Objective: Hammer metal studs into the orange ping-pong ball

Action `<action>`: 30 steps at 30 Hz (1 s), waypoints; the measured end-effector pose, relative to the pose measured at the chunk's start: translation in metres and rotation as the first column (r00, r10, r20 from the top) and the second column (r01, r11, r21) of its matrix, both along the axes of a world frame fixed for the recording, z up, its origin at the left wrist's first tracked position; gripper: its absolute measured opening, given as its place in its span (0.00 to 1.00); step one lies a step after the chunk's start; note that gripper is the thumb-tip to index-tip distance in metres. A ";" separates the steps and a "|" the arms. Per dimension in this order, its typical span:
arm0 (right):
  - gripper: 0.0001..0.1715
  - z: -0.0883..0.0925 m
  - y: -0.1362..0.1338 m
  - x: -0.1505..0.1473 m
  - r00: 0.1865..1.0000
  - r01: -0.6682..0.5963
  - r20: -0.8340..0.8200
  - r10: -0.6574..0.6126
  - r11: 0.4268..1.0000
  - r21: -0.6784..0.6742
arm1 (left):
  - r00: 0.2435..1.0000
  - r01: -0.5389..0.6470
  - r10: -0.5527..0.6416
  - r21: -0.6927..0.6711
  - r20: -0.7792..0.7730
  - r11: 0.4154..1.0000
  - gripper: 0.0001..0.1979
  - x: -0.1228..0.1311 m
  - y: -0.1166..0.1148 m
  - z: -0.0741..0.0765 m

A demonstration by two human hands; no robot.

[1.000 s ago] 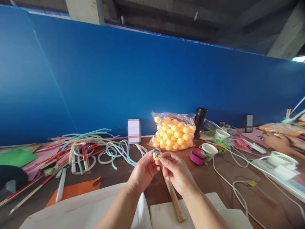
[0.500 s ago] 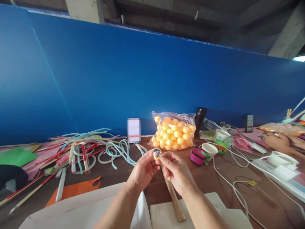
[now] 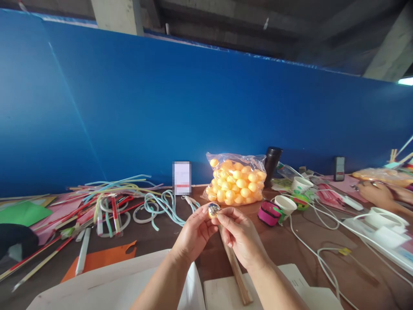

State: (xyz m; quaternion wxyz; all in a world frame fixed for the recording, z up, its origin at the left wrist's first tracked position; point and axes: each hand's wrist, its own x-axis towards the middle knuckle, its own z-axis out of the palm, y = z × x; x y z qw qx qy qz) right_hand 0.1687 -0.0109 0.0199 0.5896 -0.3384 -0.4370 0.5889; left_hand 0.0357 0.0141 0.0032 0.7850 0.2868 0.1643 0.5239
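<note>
Between my two hands is a small ball (image 3: pixel 213 209), shiny silver on top and orange-yellow below. The fingers of my left hand (image 3: pixel 196 232) pinch it from the left. My right hand (image 3: pixel 240 234) has its thumb and fingertips closed on the ball's right side. Below the hands a wooden stick (image 3: pixel 237 275) lies slanting, its lower end over a pale notebook (image 3: pixel 222 292). Behind them stands a clear bag of orange balls (image 3: pixel 237 181).
Tubes and sticks (image 3: pixel 112 206) are heaped at left, beside an orange sheet (image 3: pixel 100 258) and a white tray (image 3: pixel 129 275). At right are paper cups (image 3: pixel 285 204), a magenta roll (image 3: pixel 269 214), white cables (image 3: pixel 309 249), a black bottle (image 3: pixel 272 163) and another person's hands (image 3: pixel 376 193).
The whole view has shifted slightly, so things sit a little lower in the picture. Both of my hands keep their hold on the ball.
</note>
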 end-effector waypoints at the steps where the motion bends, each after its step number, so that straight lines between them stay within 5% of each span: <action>1: 0.09 0.000 0.000 0.000 1.000 0.001 -0.002 -0.001 1.000 -0.001 | 1.000 0.000 0.000 -0.002 0.002 1.000 0.12 0.000 0.000 0.000; 30: 0.10 -0.004 -0.004 -0.007 0.995 0.071 0.066 -0.074 0.996 0.047 | 0.998 0.030 -0.032 0.036 0.054 0.999 0.12 -0.001 -0.001 -0.001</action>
